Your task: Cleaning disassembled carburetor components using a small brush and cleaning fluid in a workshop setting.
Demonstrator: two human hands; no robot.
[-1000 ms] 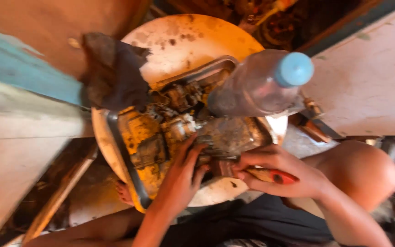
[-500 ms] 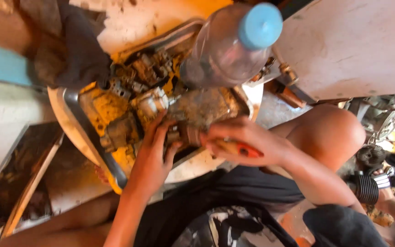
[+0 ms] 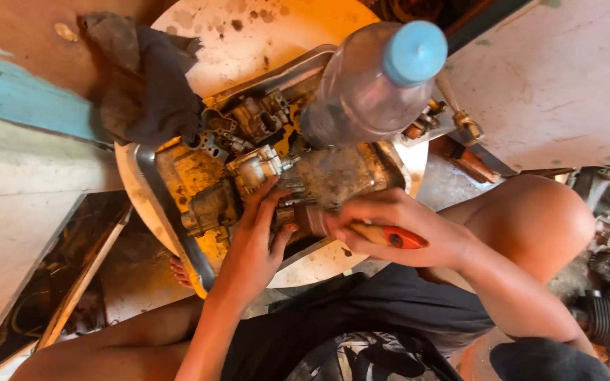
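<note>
Left hand (image 3: 252, 236) pressed flat on carburetor parts (image 3: 248, 169) in tray (image 3: 153, 173); right hand (image 3: 397, 226) clamped on red-handled tool (image 3: 390, 238).

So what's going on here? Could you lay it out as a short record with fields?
Setting: a person sits at a round table, seen from above
Tray: a metal tray with yellowish grime holds greasy engine parts
Left hand: rests on the parts in the tray
Right hand: grips a tool with an orange handle
Nearby: a clear plastic bottle with a blue cap, a dark rag
</note>
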